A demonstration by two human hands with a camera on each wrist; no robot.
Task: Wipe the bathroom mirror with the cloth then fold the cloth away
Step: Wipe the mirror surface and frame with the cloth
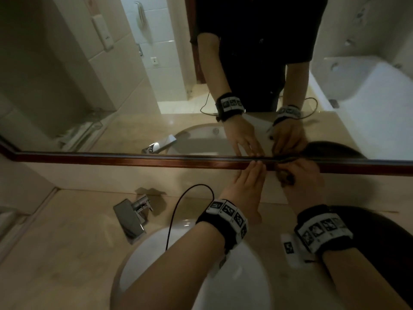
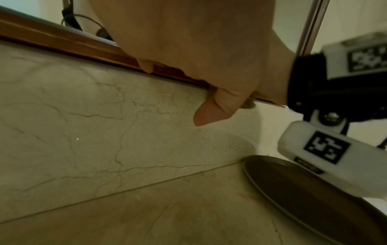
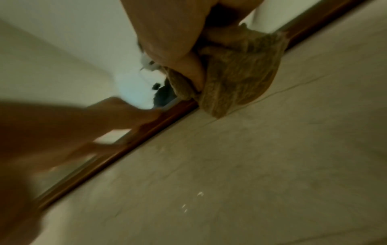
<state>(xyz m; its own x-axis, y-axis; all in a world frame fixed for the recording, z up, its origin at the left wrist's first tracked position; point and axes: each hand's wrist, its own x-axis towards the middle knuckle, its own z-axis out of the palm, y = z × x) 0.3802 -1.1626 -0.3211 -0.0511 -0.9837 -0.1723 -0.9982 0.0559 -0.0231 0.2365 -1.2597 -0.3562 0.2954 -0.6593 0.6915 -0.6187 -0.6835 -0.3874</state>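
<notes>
The mirror (image 1: pixel 107 90) spans the wall, with a red-brown wooden frame (image 1: pixel 134 158) along its lower edge. My right hand (image 1: pixel 292 172) grips a bunched brown cloth (image 1: pixel 286 177) and holds it against that frame. In the right wrist view the cloth (image 3: pixel 240 77) bulges out under my curled fingers (image 3: pixel 188 69) and touches the frame (image 3: pixel 117 155). Just to the left, my left hand (image 1: pixel 257 167) reaches forward with straight fingers, their tips resting on the frame. It holds nothing. The left hand (image 3: pixel 87 131) looks blurred in the right wrist view.
A white basin (image 1: pixel 156 262) lies below my forearms, with a chrome faucet (image 1: pixel 131 217) at its left. A black cable (image 1: pixel 178 209) loops from my left wrist. A dark oval tray (image 2: pixel 303 192) sits on the marble counter (image 1: pixel 55 253) at the right.
</notes>
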